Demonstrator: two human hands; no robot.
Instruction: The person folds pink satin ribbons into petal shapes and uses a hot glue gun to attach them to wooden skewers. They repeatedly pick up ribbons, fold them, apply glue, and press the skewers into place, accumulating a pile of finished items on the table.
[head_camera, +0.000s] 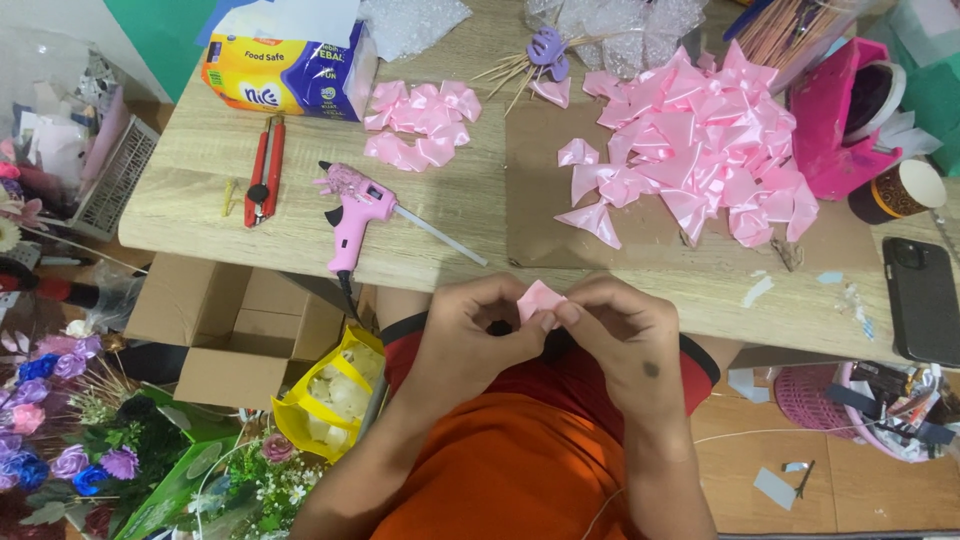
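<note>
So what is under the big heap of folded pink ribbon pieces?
The heap of ribbon pieces lies on a brown cardboard sheet on the wooden table; anything beneath the heap's middle is covered.

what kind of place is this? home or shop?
Likely a small craft or florist workspace; home or shop can't be told. On the wooden table lie a pile of folded pink ribbon petals and a pink glue gun; artificial flower bouquets sit on the floor.

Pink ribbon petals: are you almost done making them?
Many are folded already: a big pile of pink ribbon petals and a smaller pile lie on the table. Both hands, left and right, pinch one pink piece. The glue gun lies unused.
</note>
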